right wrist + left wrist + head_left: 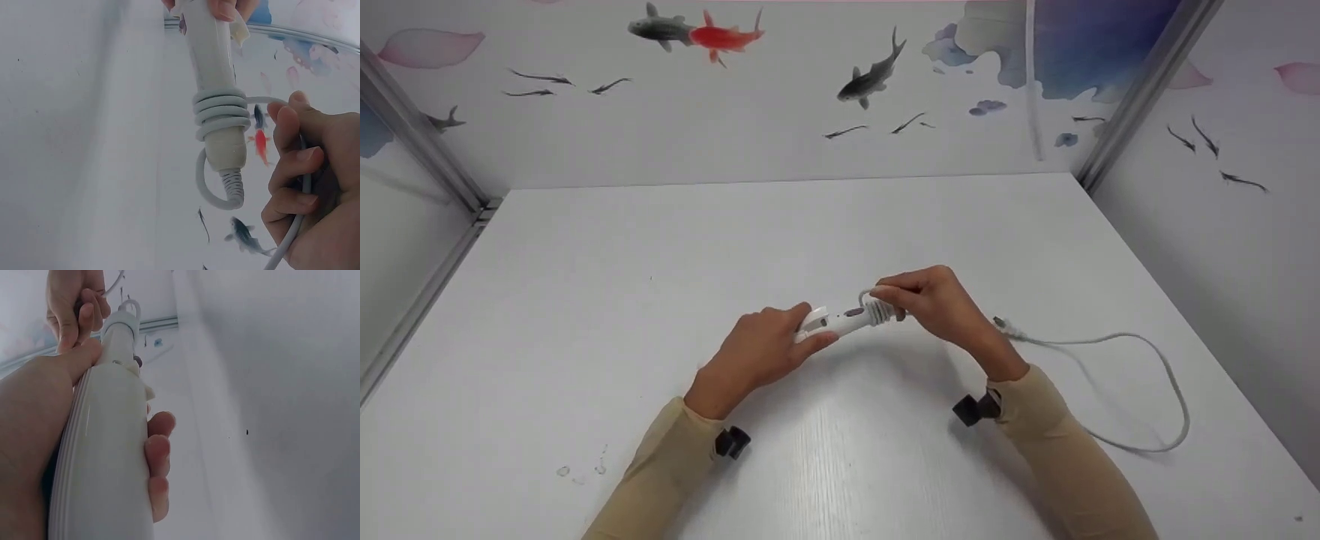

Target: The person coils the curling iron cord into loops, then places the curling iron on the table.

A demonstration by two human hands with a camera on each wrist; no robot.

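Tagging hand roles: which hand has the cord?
The right hand: it holds the light grey cord. The left hand instead grips the white handheld appliance that the cord is wound around.

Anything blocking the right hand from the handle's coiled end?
Nothing visible does: only the cord the right hand holds spans the gap to the handle. The left hand grips farther along, clear of the coils.
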